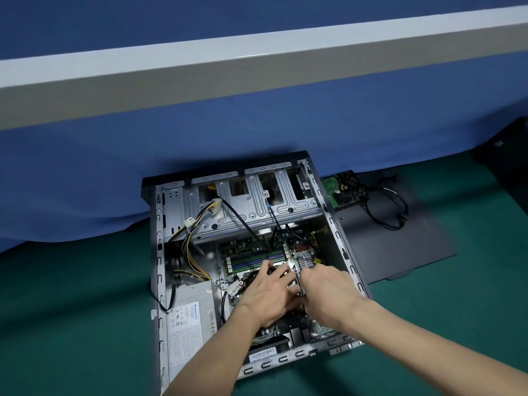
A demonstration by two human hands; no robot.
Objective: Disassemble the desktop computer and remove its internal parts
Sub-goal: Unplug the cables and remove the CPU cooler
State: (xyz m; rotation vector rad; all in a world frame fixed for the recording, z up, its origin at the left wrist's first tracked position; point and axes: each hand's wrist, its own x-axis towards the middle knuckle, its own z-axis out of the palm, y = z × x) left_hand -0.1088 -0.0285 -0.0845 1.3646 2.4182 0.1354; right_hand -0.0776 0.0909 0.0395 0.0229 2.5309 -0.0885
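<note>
- The computer case lies on its side on the green table, open face up, with its 12 o'clock end against a blue partition.
- Inside, the motherboard is in the middle and toward 3 o'clock. The power supply is down at 7 o'clock, and the metal drive cage runs across the 12 o'clock end.
- A yellow-and-black wire bundle runs along the 9 o'clock side between the cage and the power supply.
- Both hands are in the case, right over the middle of the motherboard and touching each other.
- The left hand is palm down with its fingers bent and spread over a copper-coloured cooler. Honestly can't tell if it's gripping the cooler or just resting on it.
- The right hand sits at 3 o'clock of the left one, knuckles up and fingers curled in, against a thin dark strip standing between the two hands. Can't make out what the strip is, or whether the hand actually has hold of it.
- A small finned heatsink is just at 12 o'clock of the right hand.
- Outside the case, the dark side panel lies flat on the table at 3 o'clock, touching the case edge.
- A bare hard drive lies circuit board up on the panel's 12 o'clock end, with a loop of black cable beside it.
</note>
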